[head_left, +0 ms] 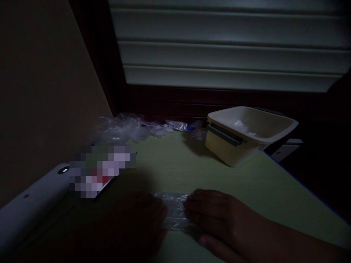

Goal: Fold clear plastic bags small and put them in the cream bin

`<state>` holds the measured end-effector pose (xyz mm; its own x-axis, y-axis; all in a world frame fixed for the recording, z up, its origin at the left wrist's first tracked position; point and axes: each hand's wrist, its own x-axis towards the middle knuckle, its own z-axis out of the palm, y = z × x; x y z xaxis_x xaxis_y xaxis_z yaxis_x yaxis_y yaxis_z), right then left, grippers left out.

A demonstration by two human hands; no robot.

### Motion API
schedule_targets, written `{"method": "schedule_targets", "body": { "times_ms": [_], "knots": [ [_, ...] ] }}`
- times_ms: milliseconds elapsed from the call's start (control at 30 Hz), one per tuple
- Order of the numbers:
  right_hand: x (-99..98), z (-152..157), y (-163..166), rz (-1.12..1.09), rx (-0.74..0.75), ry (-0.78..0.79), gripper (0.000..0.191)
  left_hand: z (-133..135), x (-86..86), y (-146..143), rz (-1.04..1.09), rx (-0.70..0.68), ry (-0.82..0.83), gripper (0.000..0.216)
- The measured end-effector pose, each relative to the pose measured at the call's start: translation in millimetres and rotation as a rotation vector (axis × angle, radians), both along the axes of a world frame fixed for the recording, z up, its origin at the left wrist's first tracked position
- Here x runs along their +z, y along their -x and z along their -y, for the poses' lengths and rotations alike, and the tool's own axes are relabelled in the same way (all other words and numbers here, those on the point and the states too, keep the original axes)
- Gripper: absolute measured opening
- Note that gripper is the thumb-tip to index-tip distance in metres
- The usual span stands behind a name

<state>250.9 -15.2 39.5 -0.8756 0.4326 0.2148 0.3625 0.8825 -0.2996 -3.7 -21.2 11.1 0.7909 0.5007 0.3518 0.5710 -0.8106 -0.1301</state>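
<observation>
A clear plastic bag (177, 212), flattened into a small crinkled rectangle, lies on the pale green tabletop (170, 168) in front of me. My right hand (219, 215) rests palm down over the bag's right end, its fingers laid out flat and pointing left. Deep in shadow, my left hand (145, 219) lies over the left end, with its fingers low and flat against the plastic as far as the dark lets me see. The bag's middle shows between my two hands.
A cream bin (219, 148) with a grey handle stands tilted at the back right, clear plastic inside. Crumpled clear bags (123, 128) are heaped along the back edge. A blurred-out item (109, 168) and a long white device (35, 197) lie left, by the wall.
</observation>
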Motion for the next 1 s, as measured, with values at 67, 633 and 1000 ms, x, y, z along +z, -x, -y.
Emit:
{"method": "schedule_targets", "body": {
  "times_ms": [67, 633, 1000],
  "knots": [
    [4.9, 1.0, 6.4, 0.055, -0.019, 0.032, 0.035, 0.1, 0.9, -1.6, 0.081, -0.055, -0.064, 0.05],
    [-6.4, -0.5, 32.4, 0.291, -0.075, 0.214, 0.08, 4.6, 3.3, 1.9, -0.032, 0.066, 0.0, 0.037],
    [-33.4, 10.1, -31.1, 0.163, -0.116, -0.051, 0.07, 8.7, -18.2, 4.2, -0.011, 0.059, -0.047, 0.048]
  ]
}}
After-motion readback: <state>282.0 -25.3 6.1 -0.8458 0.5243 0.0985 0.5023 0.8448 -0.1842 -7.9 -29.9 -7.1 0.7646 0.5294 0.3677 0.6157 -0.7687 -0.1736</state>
